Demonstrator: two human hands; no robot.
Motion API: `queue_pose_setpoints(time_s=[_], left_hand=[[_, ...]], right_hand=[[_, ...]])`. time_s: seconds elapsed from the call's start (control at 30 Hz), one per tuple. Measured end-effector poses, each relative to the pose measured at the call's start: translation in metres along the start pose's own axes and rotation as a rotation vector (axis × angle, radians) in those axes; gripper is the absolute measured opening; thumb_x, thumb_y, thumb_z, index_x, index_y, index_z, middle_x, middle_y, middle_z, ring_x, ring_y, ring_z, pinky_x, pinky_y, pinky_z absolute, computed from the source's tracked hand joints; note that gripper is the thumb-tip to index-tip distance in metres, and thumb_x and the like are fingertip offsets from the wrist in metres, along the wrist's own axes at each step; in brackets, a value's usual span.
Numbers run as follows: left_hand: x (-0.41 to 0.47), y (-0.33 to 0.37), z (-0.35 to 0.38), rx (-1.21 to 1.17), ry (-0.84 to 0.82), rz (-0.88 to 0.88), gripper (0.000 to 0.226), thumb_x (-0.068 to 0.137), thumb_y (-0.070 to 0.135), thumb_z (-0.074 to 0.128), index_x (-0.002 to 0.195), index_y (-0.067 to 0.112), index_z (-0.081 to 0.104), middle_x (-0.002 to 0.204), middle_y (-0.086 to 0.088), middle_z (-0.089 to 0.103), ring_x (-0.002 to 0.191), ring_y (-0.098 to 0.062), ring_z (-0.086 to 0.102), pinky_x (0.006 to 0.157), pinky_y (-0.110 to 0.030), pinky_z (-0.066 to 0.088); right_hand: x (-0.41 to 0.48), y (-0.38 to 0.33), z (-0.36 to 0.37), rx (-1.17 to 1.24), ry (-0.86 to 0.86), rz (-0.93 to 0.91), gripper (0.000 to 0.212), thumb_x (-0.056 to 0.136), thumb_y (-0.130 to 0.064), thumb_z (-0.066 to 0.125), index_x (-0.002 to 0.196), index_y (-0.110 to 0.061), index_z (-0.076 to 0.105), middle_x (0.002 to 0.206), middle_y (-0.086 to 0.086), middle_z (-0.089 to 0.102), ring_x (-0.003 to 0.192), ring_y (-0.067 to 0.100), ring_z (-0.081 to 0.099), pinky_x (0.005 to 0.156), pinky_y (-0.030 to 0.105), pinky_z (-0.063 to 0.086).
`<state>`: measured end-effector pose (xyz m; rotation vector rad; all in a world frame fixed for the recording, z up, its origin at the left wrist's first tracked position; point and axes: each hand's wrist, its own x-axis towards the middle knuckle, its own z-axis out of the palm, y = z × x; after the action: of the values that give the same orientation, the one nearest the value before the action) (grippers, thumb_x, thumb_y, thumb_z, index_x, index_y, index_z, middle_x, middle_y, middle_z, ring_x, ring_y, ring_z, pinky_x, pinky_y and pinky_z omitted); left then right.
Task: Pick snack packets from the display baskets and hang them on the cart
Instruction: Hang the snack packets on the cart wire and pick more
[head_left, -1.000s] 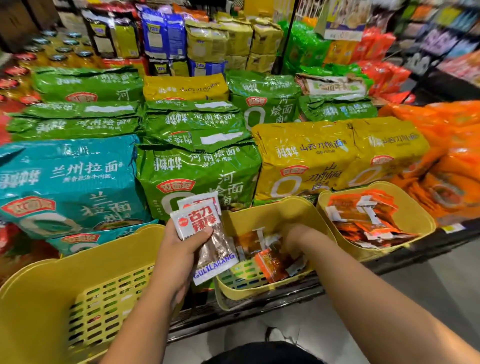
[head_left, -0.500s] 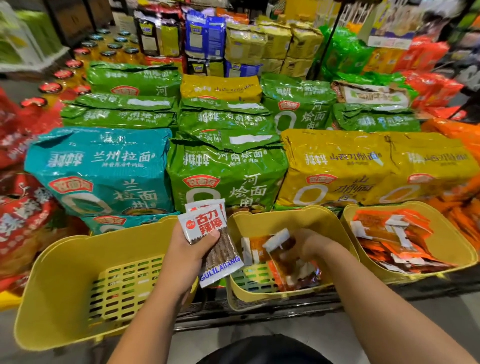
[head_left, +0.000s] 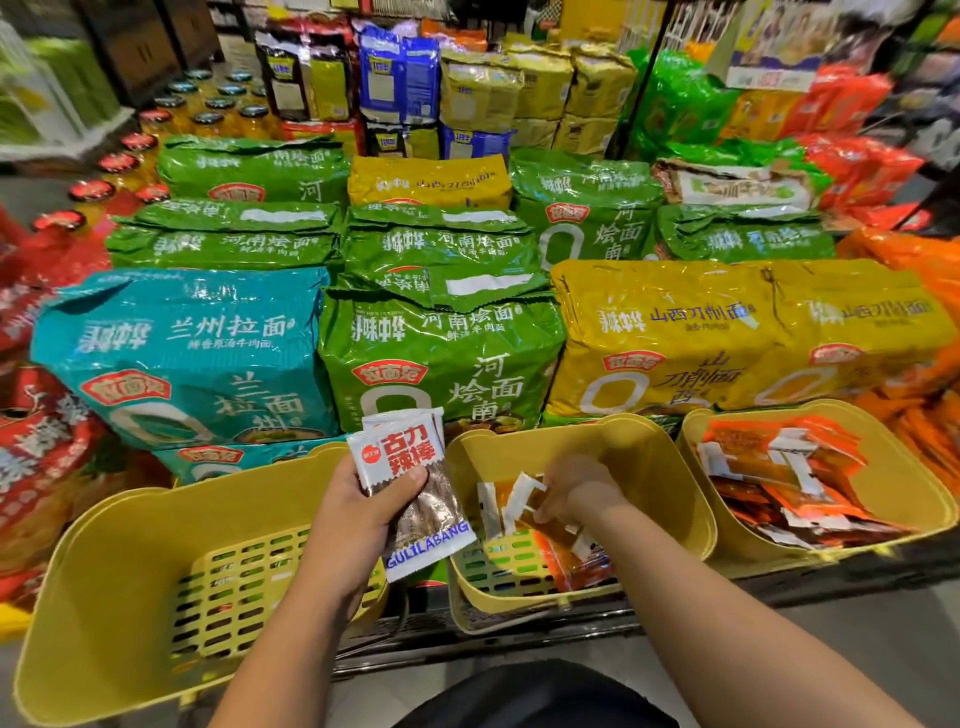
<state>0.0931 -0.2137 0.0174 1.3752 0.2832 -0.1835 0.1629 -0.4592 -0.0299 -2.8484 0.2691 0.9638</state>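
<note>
The left hand (head_left: 358, 514) grasps a small stack of white-and-clear plastic snack packets (head_left: 415, 488) printed with red characters and the word GULILABANG. The thumb presses across the front and the fingers curl behind. The stack stands nearly upright in the air, over the gap between two baskets. To its left sits a large yellow perforated plastic basket (head_left: 119, 571), and the left forearm crosses over its right rim. To its right is a smaller middle yellow plastic basket (head_left: 660, 467). The right hand (head_left: 582, 493) reaches down into it, fingers bent and pinching at the small orange-and-white snack packets (head_left: 566, 564) that lie in a loose heap on the slotted bottom. Blur hides how many it has hold of. Further right, a third yellow plastic basket (head_left: 919, 483) holds a fuller pile of flat orange packets (head_left: 779, 483). All three baskets stand in a row along the front edge of a dark display shelf (head_left: 519, 631). Just behind them, large noodle multipacks stand side by side: a teal bag (head_left: 182, 353), a green bag (head_left: 441, 358) and a yellow bag (head_left: 675, 338), with more green and yellow bags stacked behind. At the far left stand jars with red lids (head_left: 114, 163)
</note>
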Motion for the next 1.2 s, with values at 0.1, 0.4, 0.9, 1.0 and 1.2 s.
queue_pose_setpoints(time_s=[0.1, 0.4, 0.9, 1.0, 1.2], left_hand=[[-0.001, -0.001, -0.002, 0.007, -0.014, -0.008, 0.036, 0.089, 0.008, 0.073, 0.122, 0.016, 0.061, 0.109, -0.007, 0.077, 0.101, -0.029, 0.074, 0.093, -0.049, 0.056], [0.000, -0.005, -0.009, 0.013, -0.047, -0.038, 0.040, 0.087, 0.010, 0.076, 0.124, 0.015, 0.060, 0.108, -0.005, 0.077, 0.100, -0.026, 0.074, 0.091, -0.046, 0.056], [-0.011, -0.008, -0.015, 0.054, -0.101, -0.011, 0.034, 0.091, 0.011, 0.072, 0.123, 0.017, 0.063, 0.112, -0.004, 0.076, 0.105, -0.026, 0.072, 0.090, -0.044, 0.055], [-0.022, -0.007, -0.016, 0.063, -0.061, 0.027, 0.028, 0.094, 0.010, 0.068, 0.119, 0.021, 0.064, 0.110, -0.001, 0.077, 0.095, -0.016, 0.074, 0.073, -0.032, 0.054], [-0.044, -0.007, -0.002, -0.023, 0.125, 0.117, 0.031, 0.094, 0.004, 0.065, 0.122, 0.017, 0.064, 0.113, -0.004, 0.076, 0.108, -0.027, 0.071, 0.094, -0.045, 0.055]], right_hand=[[0.006, -0.008, 0.012, 0.115, -0.004, 0.045, 0.047, 0.081, -0.040, 0.082, 0.118, -0.015, 0.068, 0.122, 0.004, 0.068, 0.118, 0.029, 0.061, 0.103, 0.045, 0.050], [-0.003, -0.015, 0.011, 0.113, 0.018, 0.040, 0.052, 0.086, -0.036, 0.079, 0.126, -0.010, 0.058, 0.126, 0.008, 0.065, 0.115, 0.024, 0.062, 0.095, 0.034, 0.050], [-0.027, -0.024, 0.026, 0.052, -0.125, -0.159, 0.059, 0.097, -0.025, 0.066, 0.149, -0.015, 0.039, 0.148, 0.011, 0.050, 0.129, 0.031, 0.053, 0.093, 0.034, 0.048], [-0.033, -0.015, 0.019, 0.193, -0.082, -0.193, 0.054, 0.094, -0.032, 0.070, 0.142, -0.024, 0.046, 0.143, 0.006, 0.054, 0.120, 0.029, 0.059, 0.087, 0.033, 0.050], [-0.059, 0.031, -0.006, 0.814, 0.013, -0.515, 0.029, 0.089, -0.018, 0.073, 0.116, -0.029, 0.067, 0.101, -0.005, 0.073, 0.085, 0.016, 0.068, 0.080, 0.038, 0.055]])
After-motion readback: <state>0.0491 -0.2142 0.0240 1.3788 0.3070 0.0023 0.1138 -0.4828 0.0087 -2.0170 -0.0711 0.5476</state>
